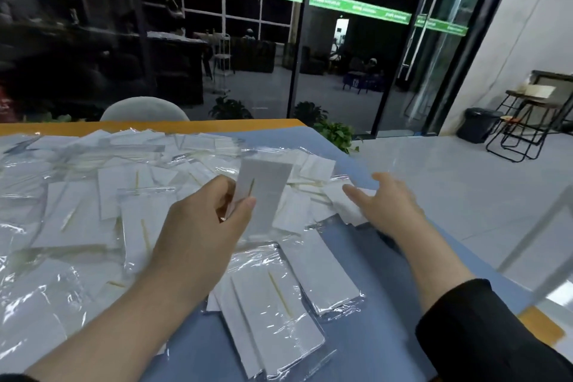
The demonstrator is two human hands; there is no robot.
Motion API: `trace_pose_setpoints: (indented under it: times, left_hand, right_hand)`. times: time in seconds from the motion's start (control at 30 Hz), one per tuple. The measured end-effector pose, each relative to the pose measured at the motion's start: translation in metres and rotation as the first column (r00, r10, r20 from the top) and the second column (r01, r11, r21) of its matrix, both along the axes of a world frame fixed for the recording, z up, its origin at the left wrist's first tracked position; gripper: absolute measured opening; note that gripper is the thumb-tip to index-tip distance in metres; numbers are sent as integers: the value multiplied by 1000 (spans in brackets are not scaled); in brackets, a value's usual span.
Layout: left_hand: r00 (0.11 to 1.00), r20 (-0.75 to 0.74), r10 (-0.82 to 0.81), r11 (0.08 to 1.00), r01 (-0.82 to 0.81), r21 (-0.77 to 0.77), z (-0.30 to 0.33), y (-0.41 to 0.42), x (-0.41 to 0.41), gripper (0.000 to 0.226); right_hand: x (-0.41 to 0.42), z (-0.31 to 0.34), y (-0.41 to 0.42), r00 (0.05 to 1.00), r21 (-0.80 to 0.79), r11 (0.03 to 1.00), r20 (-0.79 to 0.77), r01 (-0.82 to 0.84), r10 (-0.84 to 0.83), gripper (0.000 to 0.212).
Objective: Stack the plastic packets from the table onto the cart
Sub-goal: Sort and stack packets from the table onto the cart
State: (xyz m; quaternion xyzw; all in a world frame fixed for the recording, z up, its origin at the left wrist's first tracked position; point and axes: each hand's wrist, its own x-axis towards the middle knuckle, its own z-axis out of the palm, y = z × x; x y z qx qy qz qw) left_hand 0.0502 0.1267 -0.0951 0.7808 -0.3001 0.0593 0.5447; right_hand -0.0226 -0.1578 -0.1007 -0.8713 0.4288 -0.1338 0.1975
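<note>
**Left hand holding one packet above the heap; right hand spread at the heap's right edge**

The left hand [214,211] pinches a clear plastic packet [263,189] between thumb and curled fingers, holding it upright above the table [434,282]. The packet contains a folded white napkin and a toothpick; its lower end is hidden behind the thumb. The right hand [387,201] reaches to the right side of the heap, fingers straight and apart, palm down; whether the fingertips touch a packet cannot be told. A black sleeve [483,329] covers the right forearm and is cut off at the lower right edge.

A loose heap of packets [93,195] covers the left and far parts of the blue tabletop, overlapping so that single packets are hard to separate; glare blurs those at near left. A smaller cluster [279,304] lies near, between the two forearms. At the right edge a blurred grey frame [539,242] shows, too indistinct to identify. Beyond the table, a grey chair back [144,108] is partly hidden.
</note>
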Motion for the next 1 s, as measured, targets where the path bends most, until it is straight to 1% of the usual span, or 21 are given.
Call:
trace_pose_setpoints:
  times: [0.07, 0.1, 0.17, 0.27, 0.33, 0.47, 0.6, 0.63, 0.67, 0.7, 0.77, 0.8, 0.83, 0.87, 0.9, 0.93, 0.97, 1.0]
  left_hand:
    - [1000, 5, -7, 1000, 7, 6, 0, -1, -2, 20]
    - [1000, 11, -11, 1000, 11, 14, 0, -1, -3, 20]
    - [1000, 11, -15, 1000, 15, 13, -1, -1, -3, 19]
    - [1000, 3, -11, 1000, 11, -10, -1, 3, -5, 16]
    - [1000, 21, -2, 1000, 2, -10, 1, 5, -6, 16]
    - [997, 68, 23, 1000, -23, -7, 9, 7, -6, 16]
    - [998, 67, 19, 998, -15, -57, 30, 0, -13, 17]
    - [999, 43, 21, 997, -18, -70, 34, -4, -14, 22]
    - [1000, -14, 20, 995, -21, -98, 38, -9, -15, 27]
    - [994, -106, 8, 988, -24, -154, 39, -15, -15, 30]
    - [947, -319, -51, 951, -51, -305, 39, -28, -17, 30]
    - [918, -392, -64, 927, -91, -365, 36, -33, -18, 28]
    - [900, -433, -47, 909, -141, -393, 30, -38, -19, 24]
    - [893, -450, -12, 899, -187, -395, 24, -42, -19, 20]
    - [892, -452, 26, 893, -224, -389, 18, -44, -19, 15]
    - [888, -457, 54, 888, -252, -384, 13, -44, -18, 10]
    - [884, -463, 60, 886, -261, -384, 10, -46, -17, 7]
    - [882, -468, 52, 889, -255, -381, 7, -47, -15, 7]
  right_hand:
    - [2, -5, -2, 984, 12, 1000, -179, -19, 21, 95]
    - [2, -6, 0, 971, 3, 999, -238, -33, 32, 97]
    - [2, -5, 4, 963, -12, 999, -266, -50, 45, 96]
    - [1, -4, 7, 964, -37, 992, -245, -117, 105, 88]
    - [0, -3, 8, 967, -30, 986, -200, -164, 155, 82]
    - [-2, 1, 12, 986, -8, 987, -34, -164, 163, 75]
    - [-2, 4, 18, 989, 5, 989, 2, -146, 146, 69]
    - [-2, 4, 19, 989, 3, 989, 8, -146, 146, 66]
    - [-2, 5, 19, 989, 4, 990, 20, -144, 144, 63]
    - [-2, 6, 19, 989, 1, 990, 43, -139, 139, 60]
    - [-3, 8, 19, 981, -24, 992, 148, -121, 123, 53]
    - [-5, 10, 20, 964, -23, 993, 238, -118, 120, 50]
    - [-6, 12, 22, 922, -5, 991, 366, -131, 123, 46]
    - [-6, 14, 25, 846, 20, 987, 518, -158, 125, 44]
    - [-7, 17, 29, 743, 53, 978, 660, -200, 116, 42]
    - [-8, 20, 34, 643, 97, 961, 760, -258, 96, 42]
    - [-7, 24, 40, 566, 137, 931, 820, -340, 86, 43]
    - [-6, 26, 45, 510, 161, 883, 855, -441, 99, 44]
